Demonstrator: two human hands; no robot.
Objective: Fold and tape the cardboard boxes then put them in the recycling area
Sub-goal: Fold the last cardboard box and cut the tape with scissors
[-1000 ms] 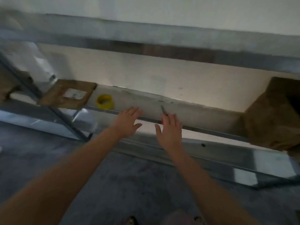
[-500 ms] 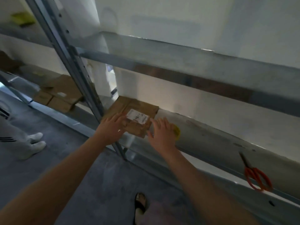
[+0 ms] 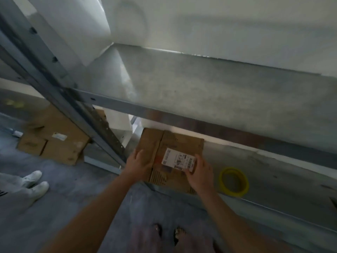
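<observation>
Since 0.5 s ago both hands reached cardboard box [image 3: 175, 143]: left hand [image 3: 139, 162] grips left edge, right hand [image 3: 199, 173] right edge; long axis points away.

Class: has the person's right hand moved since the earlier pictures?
Yes. The right hand has gone left: once right of the yellow tape roll, then over it, it now holds the cardboard box, with the roll uncovered beside it.

Two hands [image 3: 137, 162] [image 3: 199, 175], two cardboard boxes [image 3: 164, 143] [image 3: 60, 143] (one in hand), one tape roll [image 3: 222, 177]
</observation>
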